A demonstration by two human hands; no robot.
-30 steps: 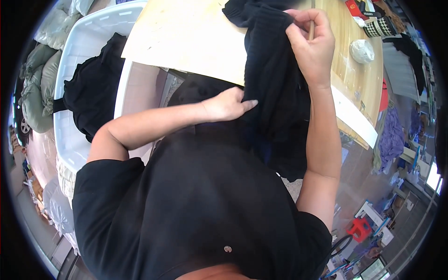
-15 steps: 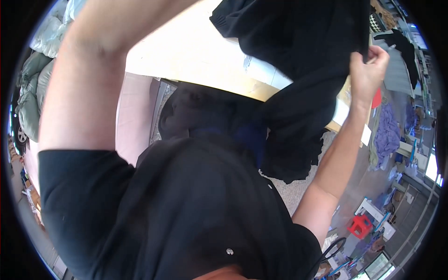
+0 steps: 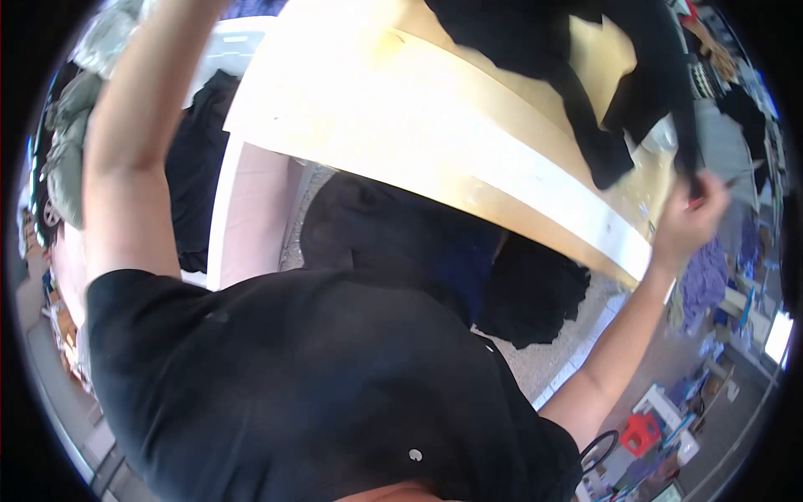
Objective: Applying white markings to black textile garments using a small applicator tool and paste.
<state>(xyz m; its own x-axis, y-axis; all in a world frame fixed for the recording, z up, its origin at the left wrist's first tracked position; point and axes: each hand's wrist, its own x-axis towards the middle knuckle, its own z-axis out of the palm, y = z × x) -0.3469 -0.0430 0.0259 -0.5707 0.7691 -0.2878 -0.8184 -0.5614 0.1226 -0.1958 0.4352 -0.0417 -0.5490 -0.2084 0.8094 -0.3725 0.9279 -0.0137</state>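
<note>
A black knitted garment (image 3: 519,38) is spread over the far right of the pale table (image 3: 351,109), its upper part cut off by the picture's top edge. One narrow black end of it runs down to my right hand (image 3: 693,219), whose fingers are closed there, somewhat blurred. A small red and dark object (image 3: 696,202) shows at these fingers; its kind is too blurred to tell. My left forearm reaches up past the top edge at the left, so my left hand is out of the picture.
Dark cloth (image 3: 393,217) lies over my lap below the table's front edge, with a black cloth piece (image 3: 535,289) hanging beside it. More dark fabric (image 3: 201,167) is at the left. A red stool (image 3: 640,433) and purple cloth (image 3: 704,272) are on the floor at the right.
The black garment has moved up and away; its lower part no longer hangs over the table's front edge. My right hand has shifted right and lower, and my left arm has swung further up and left.
</note>
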